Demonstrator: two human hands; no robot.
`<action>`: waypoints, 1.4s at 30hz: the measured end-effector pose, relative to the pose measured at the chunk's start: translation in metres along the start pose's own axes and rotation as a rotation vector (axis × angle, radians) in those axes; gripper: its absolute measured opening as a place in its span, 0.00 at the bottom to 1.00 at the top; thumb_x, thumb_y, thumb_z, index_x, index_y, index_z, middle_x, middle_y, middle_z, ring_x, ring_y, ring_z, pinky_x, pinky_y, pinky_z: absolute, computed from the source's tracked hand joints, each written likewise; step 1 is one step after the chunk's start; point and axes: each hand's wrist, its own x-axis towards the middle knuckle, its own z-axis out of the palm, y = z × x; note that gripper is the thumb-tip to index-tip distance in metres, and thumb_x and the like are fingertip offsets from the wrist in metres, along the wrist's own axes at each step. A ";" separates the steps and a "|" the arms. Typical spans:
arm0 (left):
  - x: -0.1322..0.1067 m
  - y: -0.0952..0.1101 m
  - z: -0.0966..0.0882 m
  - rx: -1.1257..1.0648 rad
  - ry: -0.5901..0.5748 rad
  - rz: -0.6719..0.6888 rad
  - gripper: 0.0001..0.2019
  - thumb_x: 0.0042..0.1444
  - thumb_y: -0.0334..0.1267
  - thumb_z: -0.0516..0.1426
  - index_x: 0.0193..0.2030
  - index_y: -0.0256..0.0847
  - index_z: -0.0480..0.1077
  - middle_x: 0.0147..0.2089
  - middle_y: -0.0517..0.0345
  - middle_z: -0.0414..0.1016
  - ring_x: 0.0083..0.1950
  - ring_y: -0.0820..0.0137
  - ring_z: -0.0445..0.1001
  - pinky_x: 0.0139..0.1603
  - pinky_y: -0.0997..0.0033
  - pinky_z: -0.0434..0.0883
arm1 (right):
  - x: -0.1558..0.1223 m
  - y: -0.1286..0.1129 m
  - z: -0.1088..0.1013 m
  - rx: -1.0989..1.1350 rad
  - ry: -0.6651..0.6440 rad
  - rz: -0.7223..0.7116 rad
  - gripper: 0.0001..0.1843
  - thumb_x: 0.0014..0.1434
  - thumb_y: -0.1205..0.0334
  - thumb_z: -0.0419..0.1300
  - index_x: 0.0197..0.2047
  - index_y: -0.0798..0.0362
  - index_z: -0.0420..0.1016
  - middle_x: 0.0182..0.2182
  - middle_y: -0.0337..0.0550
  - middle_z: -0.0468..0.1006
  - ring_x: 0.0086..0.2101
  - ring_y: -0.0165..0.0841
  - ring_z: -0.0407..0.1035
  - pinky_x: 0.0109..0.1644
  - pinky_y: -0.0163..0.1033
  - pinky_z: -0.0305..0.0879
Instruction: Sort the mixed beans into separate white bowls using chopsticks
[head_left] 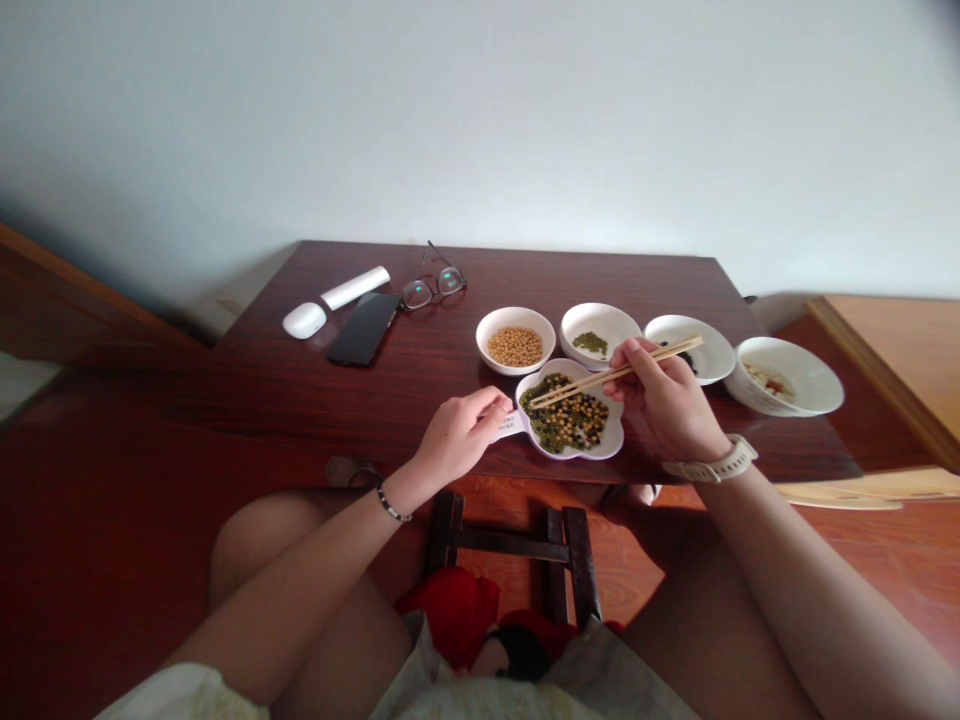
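Note:
My right hand (664, 395) is closed around a pair of wooden chopsticks (585, 382), whose tips reach down to the mixed beans (574, 415) at the left of a flower-shaped white dish (616, 440). Green, yellow and dark beans lie mixed in that dish. My left hand (461, 430) is closed on the dish's short handle (508, 426), which carries a printed label. Behind the dish stand a bowl (484, 345) of yellow soybeans and a bowl (600, 312) with a few green beans. A third bowl (716, 350), partly behind my right hand, holds dark beans.
At the far right a larger white bowl (817, 385) holds pale and reddish bits. On the table's left lie a black phone (365, 328), eyeglasses (435, 290), a white oblong case (355, 287) and a white rounded object (304, 320). A wall rises behind the table (420, 390).

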 end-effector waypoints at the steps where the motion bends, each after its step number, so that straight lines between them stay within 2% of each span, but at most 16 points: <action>1: 0.000 0.000 0.000 -0.003 0.000 0.001 0.18 0.81 0.46 0.54 0.45 0.40 0.81 0.39 0.56 0.86 0.35 0.69 0.77 0.38 0.70 0.64 | 0.000 0.001 0.000 -0.004 0.002 -0.003 0.24 0.68 0.35 0.72 0.38 0.48 0.83 0.31 0.41 0.81 0.27 0.32 0.78 0.28 0.34 0.74; 13: 0.000 0.000 0.000 -0.006 -0.004 -0.007 0.19 0.81 0.46 0.54 0.45 0.40 0.81 0.38 0.57 0.85 0.35 0.69 0.77 0.38 0.70 0.63 | 0.003 0.001 0.001 0.062 0.016 0.001 0.22 0.66 0.37 0.75 0.38 0.47 0.82 0.30 0.40 0.81 0.26 0.32 0.77 0.27 0.35 0.74; 28: 0.000 0.000 0.000 -0.004 0.001 -0.002 0.18 0.81 0.46 0.54 0.44 0.40 0.81 0.38 0.56 0.85 0.35 0.69 0.77 0.38 0.69 0.63 | 0.003 0.003 0.001 0.015 0.016 -0.007 0.22 0.69 0.37 0.72 0.38 0.47 0.82 0.31 0.41 0.81 0.27 0.32 0.77 0.27 0.35 0.74; 35: 0.000 0.000 0.000 -0.007 -0.004 -0.006 0.18 0.81 0.46 0.54 0.45 0.40 0.81 0.38 0.57 0.85 0.35 0.69 0.77 0.38 0.69 0.62 | 0.000 -0.008 0.004 0.111 0.041 0.007 0.23 0.64 0.38 0.77 0.36 0.48 0.80 0.33 0.40 0.79 0.27 0.30 0.74 0.25 0.33 0.72; 42: 0.000 0.001 0.000 -0.008 -0.003 -0.010 0.18 0.81 0.46 0.54 0.45 0.40 0.81 0.39 0.57 0.86 0.35 0.69 0.78 0.38 0.69 0.63 | 0.012 -0.012 -0.002 0.246 0.049 -0.070 0.21 0.67 0.42 0.75 0.35 0.46 0.76 0.34 0.38 0.75 0.28 0.28 0.71 0.28 0.32 0.75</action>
